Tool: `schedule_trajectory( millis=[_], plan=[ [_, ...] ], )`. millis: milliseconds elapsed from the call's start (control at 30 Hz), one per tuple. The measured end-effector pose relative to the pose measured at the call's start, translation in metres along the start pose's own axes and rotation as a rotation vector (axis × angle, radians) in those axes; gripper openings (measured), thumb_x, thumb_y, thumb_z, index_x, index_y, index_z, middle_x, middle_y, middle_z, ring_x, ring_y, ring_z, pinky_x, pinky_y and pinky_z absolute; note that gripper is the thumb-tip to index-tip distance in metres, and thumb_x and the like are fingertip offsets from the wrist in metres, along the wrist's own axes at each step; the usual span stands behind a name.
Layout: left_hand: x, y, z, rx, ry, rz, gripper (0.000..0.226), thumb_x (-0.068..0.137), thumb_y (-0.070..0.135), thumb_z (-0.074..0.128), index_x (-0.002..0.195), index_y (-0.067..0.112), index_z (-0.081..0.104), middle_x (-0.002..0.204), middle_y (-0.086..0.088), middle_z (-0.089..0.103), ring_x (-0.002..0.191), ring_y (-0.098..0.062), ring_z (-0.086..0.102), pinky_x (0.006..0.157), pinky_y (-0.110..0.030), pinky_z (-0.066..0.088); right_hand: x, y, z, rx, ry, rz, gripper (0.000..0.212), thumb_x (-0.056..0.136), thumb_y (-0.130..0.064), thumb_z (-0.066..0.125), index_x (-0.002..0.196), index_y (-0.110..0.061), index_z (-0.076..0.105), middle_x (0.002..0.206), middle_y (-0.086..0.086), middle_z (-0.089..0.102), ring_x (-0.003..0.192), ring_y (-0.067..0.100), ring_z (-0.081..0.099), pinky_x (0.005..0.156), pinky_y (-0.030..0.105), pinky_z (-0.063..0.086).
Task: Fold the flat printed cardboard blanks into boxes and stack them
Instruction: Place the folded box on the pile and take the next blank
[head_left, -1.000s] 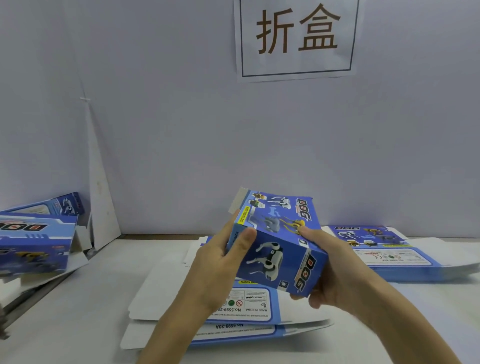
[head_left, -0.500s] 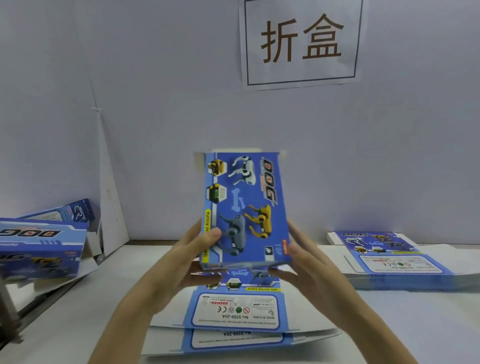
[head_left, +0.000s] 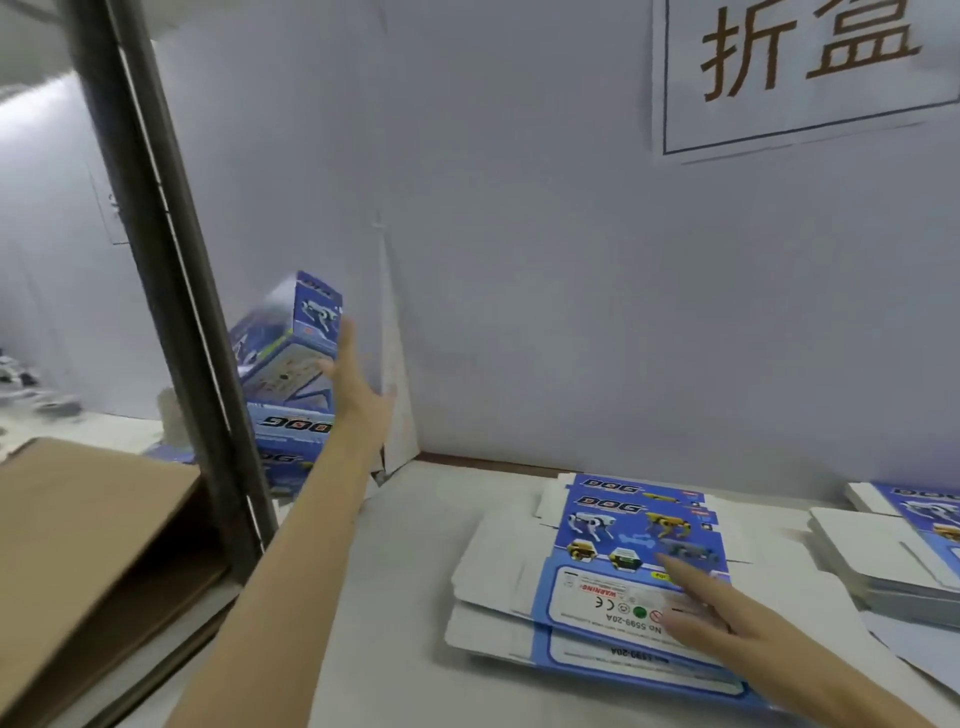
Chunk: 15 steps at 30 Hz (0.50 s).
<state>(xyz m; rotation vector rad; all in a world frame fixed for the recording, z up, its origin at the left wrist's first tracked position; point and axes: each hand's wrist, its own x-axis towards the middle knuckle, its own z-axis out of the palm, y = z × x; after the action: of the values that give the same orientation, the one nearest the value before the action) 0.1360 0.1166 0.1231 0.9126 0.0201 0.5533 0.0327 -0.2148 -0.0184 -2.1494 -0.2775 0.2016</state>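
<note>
The folded box (head_left: 291, 338) is observed tilted atop the stacked boxes (head_left: 291, 428) at the left rear of the bench (head_left: 415, 561), beside the left hand (head_left: 358, 389), whose fingers are extended and released. The right hand (head_left: 722, 613) is rested flat, fingers straight, on the near pile of flat blanks (head_left: 597, 540).

Dark post (head_left: 171, 291), brown carton (head_left: 78, 545), wall sign (head_left: 800, 73)

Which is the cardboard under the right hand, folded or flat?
Flat: the blank lies spread on the pile, white flaps out, right hand resting on it.
</note>
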Motion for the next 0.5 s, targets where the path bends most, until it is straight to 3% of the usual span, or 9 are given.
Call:
schedule_trajectory(
  millis=[67,133,200,267,367,500],
  plan=[
    [-0.018,-0.031,0.008,0.491,-0.192,0.061,0.034,0.099,0.026,0.05,0.132,0.018,0.048,0.114,0.006,0.054,0.106,-0.011,0.049,0.096,-0.023,0.04,-0.001,-0.014,0.001,-0.165,-0.03,0.0,0.042,0.09,-0.055,0.049,0.123,-0.06,0.023,0.11,-0.042,0.029,0.079,-0.028,0.035,0.06,-0.009,0.031],
    [-0.048,-0.076,0.008,0.968,-0.527,0.115,0.029,0.099,0.015,0.05,0.125,0.007,0.058,0.111,-0.002,0.063,0.096,-0.008,0.053,0.086,-0.017,0.041,-0.001,-0.019,-0.001,-0.301,-0.029,0.012,0.043,0.097,-0.047,0.044,0.134,-0.051,0.021,0.119,-0.037,0.026,0.079,-0.024,0.032,0.059,-0.012,0.026],
    [-0.085,-0.125,-0.001,1.316,-0.965,0.066,0.039,0.097,0.031,0.052,0.134,0.016,0.054,0.133,0.0,0.055,0.112,-0.009,0.05,0.092,-0.017,0.038,-0.003,-0.023,-0.002,-0.412,-0.015,0.022,0.047,0.099,-0.048,0.042,0.142,-0.046,0.023,0.134,-0.028,0.027,0.088,-0.017,0.034,0.061,-0.015,0.02],
    [-0.118,-0.162,-0.01,1.55,-1.273,0.104,0.061,0.093,0.055,0.047,0.147,0.029,0.033,0.155,0.006,0.027,0.138,-0.012,0.027,0.11,-0.027,0.024,-0.005,-0.02,-0.003,-0.452,0.003,-0.002,0.042,0.099,-0.046,0.044,0.139,-0.048,0.03,0.141,-0.027,0.03,0.097,-0.016,0.033,0.066,-0.016,0.018],
    [-0.143,-0.185,-0.018,1.666,-1.355,0.318,0.073,0.093,0.066,0.031,0.153,0.032,0.007,0.161,0.008,-0.006,0.146,-0.009,-0.009,0.116,-0.034,-0.006,-0.003,-0.006,-0.007,-0.423,0.002,-0.043,0.037,0.097,-0.035,0.051,0.127,-0.053,0.039,0.141,-0.021,0.043,0.105,-0.013,0.04,0.076,-0.009,0.028],
    [-0.15,-0.196,-0.029,1.735,-1.362,0.483,0.071,0.097,0.058,0.027,0.152,0.03,-0.007,0.156,0.01,-0.022,0.143,-0.008,-0.023,0.109,-0.024,-0.019,0.0,0.016,-0.014,-0.547,0.033,0.016,0.046,0.097,-0.037,0.05,0.142,-0.03,0.041,0.145,-0.01,0.042,0.128,0.007,0.04,0.102,0.015,0.03]
  ],
)
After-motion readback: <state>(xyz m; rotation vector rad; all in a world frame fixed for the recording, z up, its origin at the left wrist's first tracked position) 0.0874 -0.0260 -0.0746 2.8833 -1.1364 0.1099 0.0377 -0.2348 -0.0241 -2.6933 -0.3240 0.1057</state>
